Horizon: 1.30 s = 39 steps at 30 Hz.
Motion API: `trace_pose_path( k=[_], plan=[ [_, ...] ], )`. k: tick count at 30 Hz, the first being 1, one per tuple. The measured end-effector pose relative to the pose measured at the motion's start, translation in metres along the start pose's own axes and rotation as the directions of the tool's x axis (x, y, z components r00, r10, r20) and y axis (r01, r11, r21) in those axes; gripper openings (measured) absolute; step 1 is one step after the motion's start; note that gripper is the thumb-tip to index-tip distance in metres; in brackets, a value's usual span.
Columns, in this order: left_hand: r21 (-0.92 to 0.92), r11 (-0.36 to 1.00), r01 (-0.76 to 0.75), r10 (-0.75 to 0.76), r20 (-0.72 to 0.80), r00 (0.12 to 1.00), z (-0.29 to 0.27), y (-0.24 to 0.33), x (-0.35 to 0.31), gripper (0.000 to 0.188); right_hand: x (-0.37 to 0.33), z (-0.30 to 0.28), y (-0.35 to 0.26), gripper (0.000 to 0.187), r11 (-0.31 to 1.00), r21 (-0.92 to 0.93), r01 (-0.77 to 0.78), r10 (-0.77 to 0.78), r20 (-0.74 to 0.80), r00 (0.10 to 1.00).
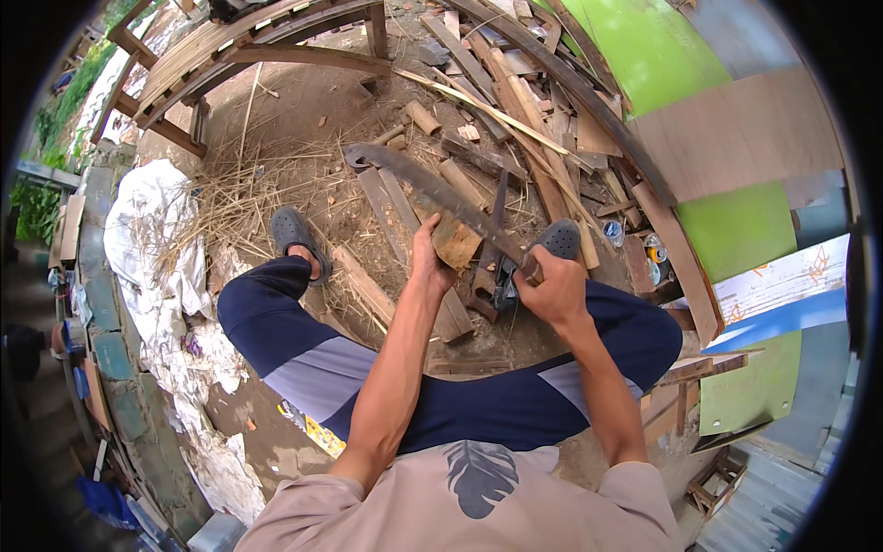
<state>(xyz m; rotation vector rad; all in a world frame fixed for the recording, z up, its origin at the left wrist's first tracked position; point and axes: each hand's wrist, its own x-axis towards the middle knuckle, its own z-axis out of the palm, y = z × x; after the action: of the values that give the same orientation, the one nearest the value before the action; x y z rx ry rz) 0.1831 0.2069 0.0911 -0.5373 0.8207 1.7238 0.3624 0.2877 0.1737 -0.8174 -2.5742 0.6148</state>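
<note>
In my right hand is the handle of a machete, fingers wrapped round it. The long, worn machete blade slants up and left to a hooked tip, across the top of a wood block. My left hand grips that block by its left side, just below the blade. Whether the edge bites into the wood, I cannot tell. Beneath the block lie long planks on the dirt. Beside my right shoe, a second tool with a narrow dark blade rests on the ground.
A slatted wooden bench stands at the far left. Scrap timber is heaped at the far right, beside green and brown panels. Straw and white cloth lie to the left. My shoes flank the work spot.
</note>
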Motion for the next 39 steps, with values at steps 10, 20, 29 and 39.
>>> trace_pose_path(
  k=[10,20,29,39],
  plan=[
    [-0.031,0.999,-0.021,0.024,0.099,0.995,0.010,0.007,-0.012,0.040,0.013,-0.010,0.027,0.026,0.974,-0.132,-0.182,0.189,0.043,0.981],
    [-0.008,1.000,-0.002,0.002,0.068,0.998,0.019,0.009,-0.016,0.038,0.020,-0.002,0.043,0.028,0.938,-0.258,-0.233,0.240,-0.003,0.971],
    [0.001,0.999,-0.049,0.047,0.250,0.967,0.009,0.001,0.008,0.033,0.016,0.000,0.009,0.025,0.991,-0.127,-0.044,0.062,0.140,0.988],
    [0.069,0.995,-0.069,0.058,0.155,0.986,0.010,0.001,0.009,0.038,0.004,-0.004,-0.012,0.026,0.981,-0.052,0.186,-0.180,0.099,0.979]
  ],
)
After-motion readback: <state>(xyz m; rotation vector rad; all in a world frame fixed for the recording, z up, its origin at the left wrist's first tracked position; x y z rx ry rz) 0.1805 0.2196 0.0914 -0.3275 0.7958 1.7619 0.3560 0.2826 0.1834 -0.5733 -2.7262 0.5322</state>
